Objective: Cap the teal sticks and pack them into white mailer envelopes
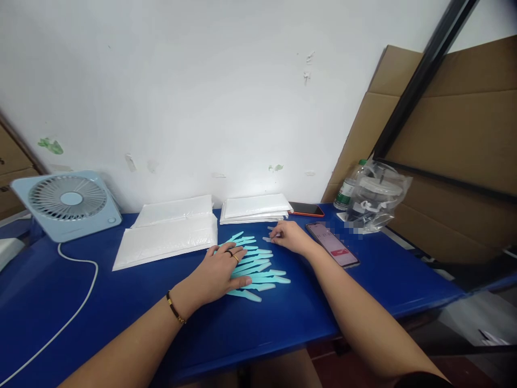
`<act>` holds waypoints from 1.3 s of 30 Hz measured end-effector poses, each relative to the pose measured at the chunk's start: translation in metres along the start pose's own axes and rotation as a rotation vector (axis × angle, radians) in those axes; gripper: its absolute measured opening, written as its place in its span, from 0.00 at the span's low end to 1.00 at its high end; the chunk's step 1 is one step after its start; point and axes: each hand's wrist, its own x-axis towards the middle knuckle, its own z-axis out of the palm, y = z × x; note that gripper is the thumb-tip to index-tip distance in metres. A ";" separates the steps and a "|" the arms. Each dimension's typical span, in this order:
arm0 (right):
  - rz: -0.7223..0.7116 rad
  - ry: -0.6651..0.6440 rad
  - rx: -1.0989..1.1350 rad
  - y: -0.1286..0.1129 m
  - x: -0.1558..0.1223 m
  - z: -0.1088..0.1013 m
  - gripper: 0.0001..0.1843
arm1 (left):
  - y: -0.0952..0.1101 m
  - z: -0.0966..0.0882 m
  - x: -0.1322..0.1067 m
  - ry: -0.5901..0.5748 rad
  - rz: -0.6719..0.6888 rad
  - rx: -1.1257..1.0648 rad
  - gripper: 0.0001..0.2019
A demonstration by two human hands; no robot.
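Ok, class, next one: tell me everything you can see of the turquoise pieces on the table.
The turquoise pieces are slim, flat strips that look like plastic, with notched outlines and paler tips pointing mostly right. They lie loosely fanned, some overlapping, on the blue table. The left hand rests across their left ends, hiding those parts, so an exact count isn't possible.
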 end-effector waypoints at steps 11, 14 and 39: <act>-0.087 -0.097 0.177 -0.014 -0.003 -0.003 0.05 | 0.008 0.004 0.001 -0.068 0.041 -0.031 0.36; -0.126 -0.098 0.203 -0.020 -0.003 0.000 0.05 | 0.008 0.006 0.002 -0.064 0.071 -0.059 0.38; -0.050 -0.054 0.109 -0.003 -0.001 -0.005 0.04 | 0.000 0.007 0.004 0.011 0.017 0.005 0.33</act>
